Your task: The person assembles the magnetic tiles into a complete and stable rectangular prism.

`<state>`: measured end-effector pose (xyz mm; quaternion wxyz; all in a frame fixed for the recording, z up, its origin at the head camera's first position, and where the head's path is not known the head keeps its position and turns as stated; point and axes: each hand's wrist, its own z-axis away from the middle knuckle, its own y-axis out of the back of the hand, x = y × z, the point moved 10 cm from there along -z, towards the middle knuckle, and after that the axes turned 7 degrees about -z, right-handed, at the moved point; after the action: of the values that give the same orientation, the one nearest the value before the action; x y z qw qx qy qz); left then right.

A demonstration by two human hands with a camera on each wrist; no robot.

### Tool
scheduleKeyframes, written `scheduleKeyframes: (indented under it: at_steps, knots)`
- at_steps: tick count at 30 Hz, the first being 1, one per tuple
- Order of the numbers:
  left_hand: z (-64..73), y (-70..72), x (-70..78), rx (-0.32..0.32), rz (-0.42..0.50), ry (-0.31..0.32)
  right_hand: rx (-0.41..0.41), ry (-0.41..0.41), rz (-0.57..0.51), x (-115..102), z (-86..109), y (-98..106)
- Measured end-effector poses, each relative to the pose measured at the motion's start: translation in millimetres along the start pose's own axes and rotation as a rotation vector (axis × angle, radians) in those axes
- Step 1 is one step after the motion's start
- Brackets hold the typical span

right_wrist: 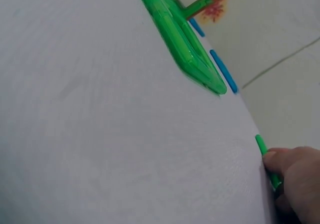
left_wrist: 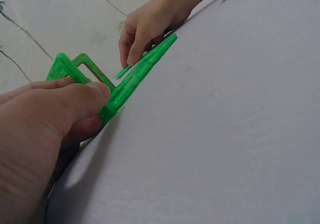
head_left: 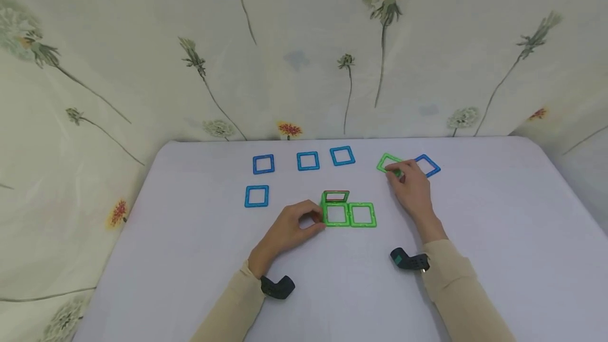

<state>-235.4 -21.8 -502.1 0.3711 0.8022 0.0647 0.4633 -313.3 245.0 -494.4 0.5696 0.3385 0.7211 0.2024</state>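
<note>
Two green square magnetic tiles point(head_left: 363, 225) lie flat side by side at mid-table. A tile with a reddish rim point(head_left: 336, 192) stands at the back of the left one, and another green tile point(left_wrist: 62, 60) stands along its left side. My left hand point(head_left: 291, 227) holds that left standing tile, thumb on its near end. Farther back on the right, my right hand point(head_left: 412, 186) pinches a loose green square tile point(head_left: 381, 161), whose near part the fingers cover. Just beyond this hand lies a blue square tile point(head_left: 433, 164), partly hidden by it.
Three blue square tiles, left point(head_left: 263, 172), middle point(head_left: 308, 168) and right point(head_left: 343, 163), lie along the table's back. Another blue tile point(head_left: 257, 205) lies nearer, left of the green group. Behind the white table point(head_left: 503, 226) hangs a flower-printed cloth point(head_left: 304, 94).
</note>
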Motion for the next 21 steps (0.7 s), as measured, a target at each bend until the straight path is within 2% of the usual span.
scheduleKeyframes:
  at_steps: [6,11,16,21]
  knots:
    - [0.0,-1.2,-0.6,-0.007,0.002,0.010,0.044,0.050,-0.009,-0.6,2.8,2.8]
    - [-0.2,-1.1,-0.3,-0.010,0.001,0.022,0.086,0.079,-0.062,-1.5,5.9,6.8]
    - [0.2,-0.1,-0.9,-0.009,-0.001,0.037,0.128,0.057,-0.138,0.8,8.0,11.1]
    - [-0.2,-1.4,-1.2,-0.015,-0.007,0.019,0.199,0.035,-0.222,2.0,11.5,19.9]
